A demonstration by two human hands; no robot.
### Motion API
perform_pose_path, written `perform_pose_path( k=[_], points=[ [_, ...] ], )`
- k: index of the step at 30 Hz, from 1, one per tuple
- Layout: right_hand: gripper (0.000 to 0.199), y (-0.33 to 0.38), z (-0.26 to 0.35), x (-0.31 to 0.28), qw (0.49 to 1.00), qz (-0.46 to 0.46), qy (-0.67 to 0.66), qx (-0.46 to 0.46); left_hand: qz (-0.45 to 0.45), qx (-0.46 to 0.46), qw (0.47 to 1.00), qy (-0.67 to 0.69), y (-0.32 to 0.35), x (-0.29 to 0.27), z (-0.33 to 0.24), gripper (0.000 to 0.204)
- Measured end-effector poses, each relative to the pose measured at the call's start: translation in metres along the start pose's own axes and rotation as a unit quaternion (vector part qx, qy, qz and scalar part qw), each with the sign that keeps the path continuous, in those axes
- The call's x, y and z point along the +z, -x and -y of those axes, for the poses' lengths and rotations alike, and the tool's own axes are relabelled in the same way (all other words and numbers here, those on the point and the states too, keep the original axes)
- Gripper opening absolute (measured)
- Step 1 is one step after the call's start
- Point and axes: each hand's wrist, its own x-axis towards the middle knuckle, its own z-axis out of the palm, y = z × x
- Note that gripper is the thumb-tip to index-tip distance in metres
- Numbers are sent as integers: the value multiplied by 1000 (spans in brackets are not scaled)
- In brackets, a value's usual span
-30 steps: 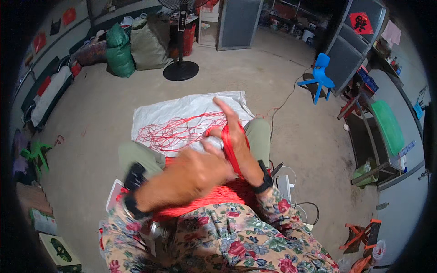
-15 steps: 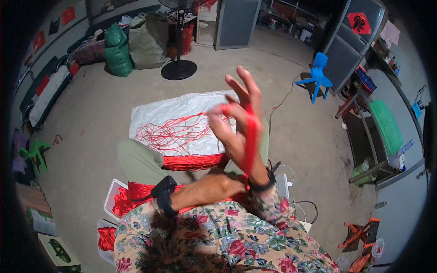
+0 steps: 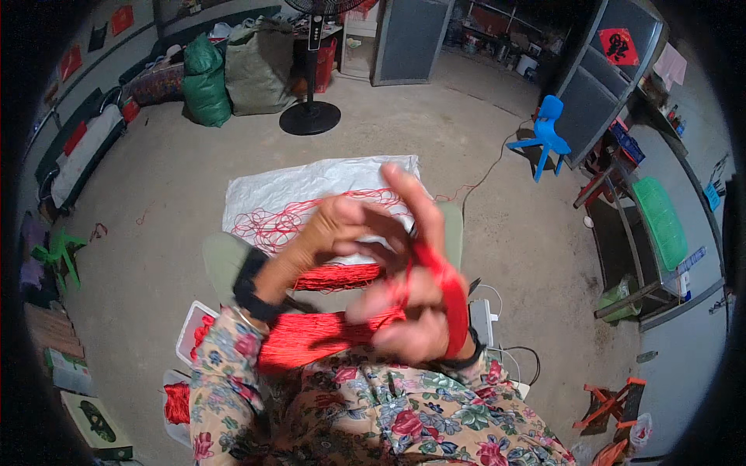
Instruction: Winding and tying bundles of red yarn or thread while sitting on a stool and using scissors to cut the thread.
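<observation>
We see thin red cord (image 3: 443, 283) wound in a bright band around our open right hand (image 3: 416, 299); our left hand (image 3: 346, 229) pinches it above the white plastic sheet (image 3: 311, 182).

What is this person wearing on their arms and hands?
Both hands, left and right, are bare, with no gloves. The sleeves are a floral print, red and pink flowers on a pale ground, reaching the wrists. A black band circles the left wrist, and another dark band shows at the right wrist.
</observation>
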Motion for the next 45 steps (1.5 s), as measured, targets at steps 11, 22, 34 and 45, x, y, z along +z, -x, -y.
perform_pose_path(
  k=[11, 22, 34, 45],
  points=[
    [30, 15, -70, -30, 898, 16, 440, -11, 86, 185, 726, -657, 25, 58, -56, 11],
    [36, 7, -9, -8, 996, -28, -87, 23, 15, 261, 932, -251, 1, 29, 11, 19],
    [31, 17, -61, -22, 939, -27, 342, -27, 52, 181, 734, -653, 9, 51, -74, 9],
    [28, -12, -28, -18, 990, -126, 70, 5, 26, 10, 934, -357, 27, 21, 75, 15]
  ],
)
